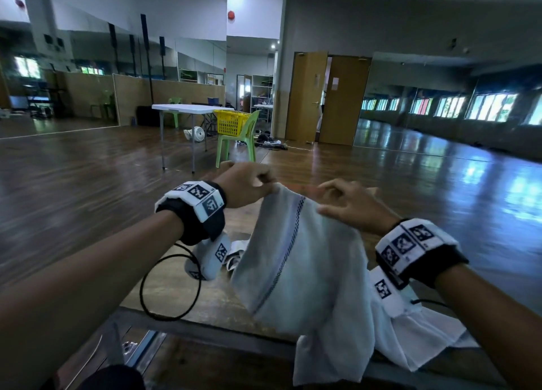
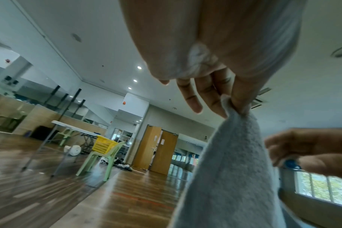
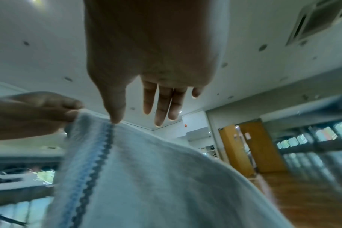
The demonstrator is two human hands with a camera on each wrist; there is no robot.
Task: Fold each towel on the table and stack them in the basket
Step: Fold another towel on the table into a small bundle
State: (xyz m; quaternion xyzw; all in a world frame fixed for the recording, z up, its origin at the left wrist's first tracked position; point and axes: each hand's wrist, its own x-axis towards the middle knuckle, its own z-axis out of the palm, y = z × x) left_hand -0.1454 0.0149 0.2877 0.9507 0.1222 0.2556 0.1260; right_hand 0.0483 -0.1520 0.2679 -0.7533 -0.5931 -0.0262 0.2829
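Observation:
Both hands hold up a pale grey towel (image 1: 308,266) with a dark stitched stripe; its lower part drapes over the table's (image 1: 181,296) near edge. My left hand (image 1: 261,181) pinches the top corner between thumb and forefinger, as the left wrist view shows (image 2: 234,104). My right hand (image 1: 334,202) pinches the top edge close beside it, near the stripe, with its thumb (image 3: 115,118) on the cloth and the other fingers extended. A second white towel (image 1: 425,339) lies crumpled on the table under my right wrist.
A yellow basket (image 1: 231,122) sits on a green chair (image 1: 234,143) far across the room, beside a white folding table (image 1: 187,108). A black cable loop (image 1: 170,287) hangs below my left wrist. Shiny wooden floor surrounds the table.

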